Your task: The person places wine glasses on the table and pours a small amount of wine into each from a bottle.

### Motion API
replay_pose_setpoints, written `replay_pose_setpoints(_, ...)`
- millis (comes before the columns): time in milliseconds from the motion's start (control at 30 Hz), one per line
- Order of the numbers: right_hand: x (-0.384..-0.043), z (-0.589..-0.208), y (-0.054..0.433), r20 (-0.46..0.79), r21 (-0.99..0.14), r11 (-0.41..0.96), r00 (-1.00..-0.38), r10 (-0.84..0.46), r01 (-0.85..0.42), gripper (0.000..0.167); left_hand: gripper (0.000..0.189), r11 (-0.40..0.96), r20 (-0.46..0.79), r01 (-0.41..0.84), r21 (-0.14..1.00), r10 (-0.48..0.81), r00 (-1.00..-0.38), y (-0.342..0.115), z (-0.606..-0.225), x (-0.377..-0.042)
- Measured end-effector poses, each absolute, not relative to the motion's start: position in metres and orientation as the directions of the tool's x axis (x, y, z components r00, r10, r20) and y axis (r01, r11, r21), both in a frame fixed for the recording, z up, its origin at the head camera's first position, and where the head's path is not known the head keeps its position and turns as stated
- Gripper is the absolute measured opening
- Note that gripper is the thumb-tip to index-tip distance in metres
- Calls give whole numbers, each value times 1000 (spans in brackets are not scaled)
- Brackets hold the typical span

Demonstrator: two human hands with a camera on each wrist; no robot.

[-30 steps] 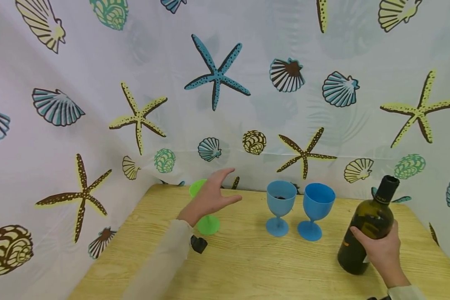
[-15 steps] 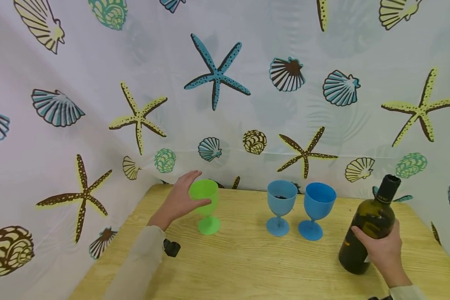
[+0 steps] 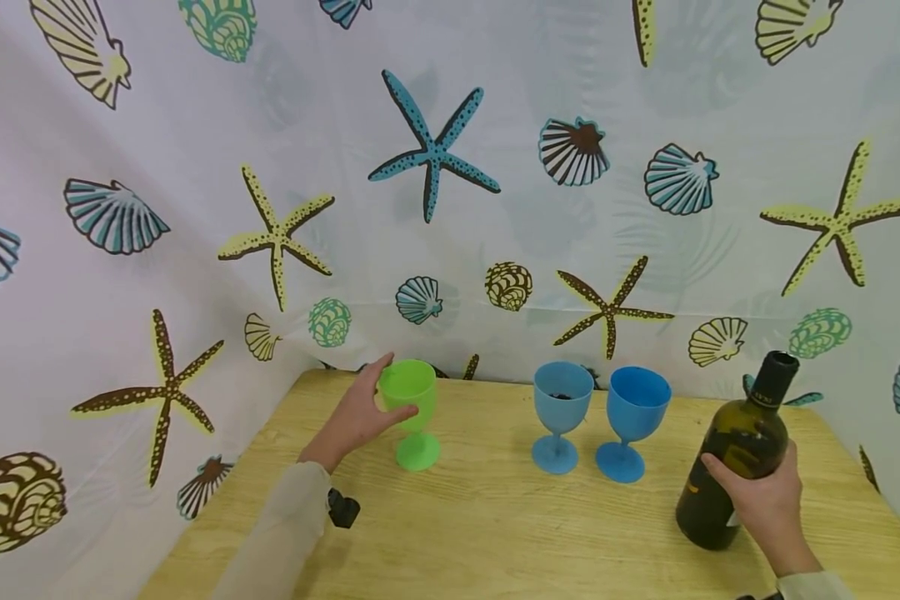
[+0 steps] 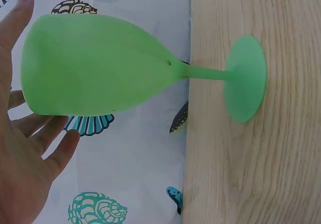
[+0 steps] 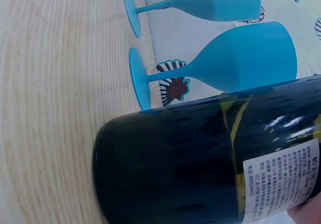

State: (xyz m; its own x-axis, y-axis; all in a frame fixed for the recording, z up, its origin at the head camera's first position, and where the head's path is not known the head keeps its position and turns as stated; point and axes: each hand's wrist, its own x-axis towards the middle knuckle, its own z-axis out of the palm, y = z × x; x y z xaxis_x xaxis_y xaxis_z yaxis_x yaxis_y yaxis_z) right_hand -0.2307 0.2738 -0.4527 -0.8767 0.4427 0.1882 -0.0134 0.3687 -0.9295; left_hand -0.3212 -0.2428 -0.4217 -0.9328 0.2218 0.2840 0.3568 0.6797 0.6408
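At the left of the table a green plastic goblet (image 3: 412, 396) stands upright. My left hand (image 3: 352, 421) is at the left side of its bowl, thumb in front and fingers spread beside the rim. In the left wrist view the goblet (image 4: 100, 66) overlaps the palm, and the fingers extend past the bowl rather than wrapping it. Over at the right, my right hand (image 3: 772, 504) grips a dark wine bottle (image 3: 738, 437) around its body, neck leaning to the right. The bottle's base and white label (image 5: 281, 181) fill much of the right wrist view.
Between the hands stand a light blue goblet (image 3: 562, 404) with something dark inside and a deeper blue goblet (image 3: 637, 408) close to its right. They are on a wooden table (image 3: 495, 517). A shell-and-starfish curtain (image 3: 330, 125) hangs behind and along the sides.
My left hand has moved left from in front of the green goblet, uncovering its bowl, and now sits at the bowl's left side. The right hand and the wine bottle have barely moved.
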Motion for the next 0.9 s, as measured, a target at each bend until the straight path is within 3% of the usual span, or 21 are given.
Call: replay_pose_setpoints(900,-230,-452,275,185,-930,368,-886,426,-17,96,95,656,179,251,712,176,-968,-237,-427,-330)
